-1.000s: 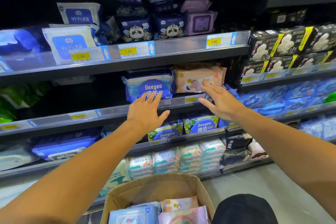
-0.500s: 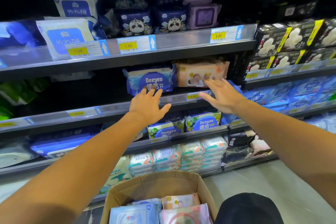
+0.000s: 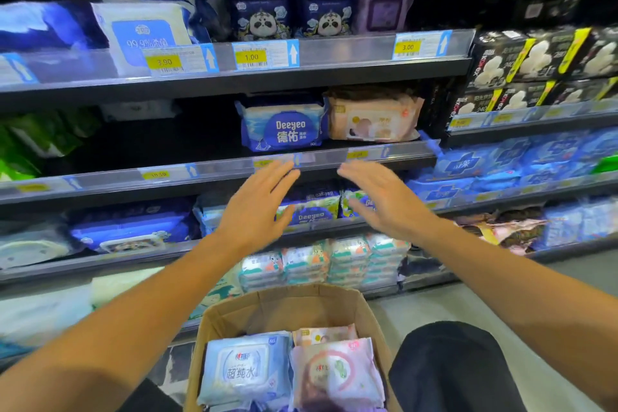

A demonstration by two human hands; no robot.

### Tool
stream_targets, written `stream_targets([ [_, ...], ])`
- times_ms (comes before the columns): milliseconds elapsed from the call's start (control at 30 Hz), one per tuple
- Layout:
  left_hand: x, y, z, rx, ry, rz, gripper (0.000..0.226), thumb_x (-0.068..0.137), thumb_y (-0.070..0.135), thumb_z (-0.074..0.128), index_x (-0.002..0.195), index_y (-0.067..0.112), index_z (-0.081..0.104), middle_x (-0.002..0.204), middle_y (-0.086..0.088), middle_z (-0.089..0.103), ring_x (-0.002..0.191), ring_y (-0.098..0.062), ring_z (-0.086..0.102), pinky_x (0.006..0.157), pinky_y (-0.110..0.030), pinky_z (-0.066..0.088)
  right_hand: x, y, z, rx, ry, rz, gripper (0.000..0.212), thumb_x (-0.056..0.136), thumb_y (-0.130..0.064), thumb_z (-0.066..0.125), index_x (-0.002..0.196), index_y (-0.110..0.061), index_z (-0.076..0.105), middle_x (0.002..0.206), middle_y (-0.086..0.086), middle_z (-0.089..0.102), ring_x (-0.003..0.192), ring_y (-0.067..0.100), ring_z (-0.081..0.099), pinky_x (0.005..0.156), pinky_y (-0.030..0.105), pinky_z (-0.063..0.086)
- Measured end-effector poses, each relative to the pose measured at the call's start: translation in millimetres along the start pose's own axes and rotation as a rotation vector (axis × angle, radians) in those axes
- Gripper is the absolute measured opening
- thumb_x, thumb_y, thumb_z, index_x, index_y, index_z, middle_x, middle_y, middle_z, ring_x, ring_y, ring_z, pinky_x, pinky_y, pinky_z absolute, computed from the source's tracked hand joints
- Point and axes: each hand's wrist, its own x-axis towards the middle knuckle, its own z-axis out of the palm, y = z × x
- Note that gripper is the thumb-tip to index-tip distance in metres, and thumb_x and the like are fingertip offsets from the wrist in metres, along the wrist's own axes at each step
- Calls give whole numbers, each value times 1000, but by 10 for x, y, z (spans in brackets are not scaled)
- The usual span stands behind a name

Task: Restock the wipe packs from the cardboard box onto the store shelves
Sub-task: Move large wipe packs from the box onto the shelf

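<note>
A blue Deeyeo wipe pack (image 3: 284, 125) and a pink wipe pack (image 3: 373, 119) sit side by side on the middle shelf (image 3: 200, 174). My left hand (image 3: 257, 207) and my right hand (image 3: 381, 197) hover just below and in front of that shelf's edge, palms facing each other, fingers spread, holding nothing. Below them stands the open cardboard box (image 3: 284, 308). A light blue wipe pack (image 3: 245, 366) and a pink-white wipe pack (image 3: 336, 373) lie in it, with another pink pack behind.
The upper shelf (image 3: 334, 72) carries panda-print packs and white 99.9% packs. Lower shelves hold more blue and pastel wipe packs. Black tissue packs (image 3: 535, 60) fill the right-hand bay. My dark-clad knee (image 3: 448, 368) is beside the box on the grey floor.
Both hands have pulled back and down from the two packs on the middle shelf and come closer together. The packs stay on the shelf.
</note>
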Motion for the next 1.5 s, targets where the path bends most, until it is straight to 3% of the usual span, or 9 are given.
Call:
stream_targets([
  [300,-1146,-97,634,-77,-260,-110,44,88,37,49,123,16,67,123,-5,69,108,-27,68,86,-40,58,-603,-403,784,186,-418,81,56,101,-48,35,150,-22,41,153,-1,45,140,16,41,114,37,37],
  [567,-1647,-301,1392,-282,-751,-428,44,99,47,47,139,28,54,140,0,57,126,-24,54,100,-39,47,-909,-358,1662,240,-839,251,53,103,-43,46,152,-27,35,153,-8,40,135,13,44,102,16,29],
  [700,-1810,-368,1864,-386,-818,-573,64,89,66,33,126,27,66,131,-1,64,118,-23,59,99,-32,46,-1018,-334,2187,218,-801,338,44,102,-44,46,133,-16,61,135,6,58,126,28,57,102,17,31],
  [800,-1906,-448,2255,-488,-981,-668,44,100,48,47,131,21,63,136,-1,61,121,-23,58,102,-31,46,-1142,-245,2652,239,-782,481,61,82,-56,47,112,-11,74,115,8,72,106,31,69,93,27,46],
  [1000,-2068,-584,2914,-545,-1126,-817,48,101,47,48,139,20,56,141,-10,58,121,-29,57,99,-33,45,-1288,-180,3215,283,-1067,952,72,90,-54,62,142,-7,50,147,10,49,136,29,45,111,33,35],
  [1133,-2054,-626,3171,-545,-1230,-819,55,97,50,54,143,22,47,138,-9,57,116,-27,57,86,-30,40,-1452,-80,3551,408,-1154,1190,58,88,-40,70,133,-6,57,126,8,63,113,25,61,96,32,48],
  [1233,-1993,-697,3243,-570,-1330,-792,62,93,51,60,145,22,45,141,-5,53,114,-22,53,88,-27,36,-1503,-72,3713,561,-1146,1387,46,90,-25,70,130,-6,58,124,11,62,109,25,60,94,33,49],
  [1367,-2101,-743,3400,-544,-1408,-885,63,76,65,70,127,31,57,121,0,65,100,-17,62,93,-35,49,-1504,-29,3860,599,-1124,1515,59,88,-39,70,137,-10,55,140,11,55,126,27,53,108,32,41],
  [1500,-2206,-794,3575,-620,-1418,-981,86,53,76,75,124,29,62,118,1,67,102,-21,64,97,-42,51,-1532,-7,3885,797,-970,1681,53,94,-24,66,140,-6,50,143,18,51,132,34,50,95,35,43],
])
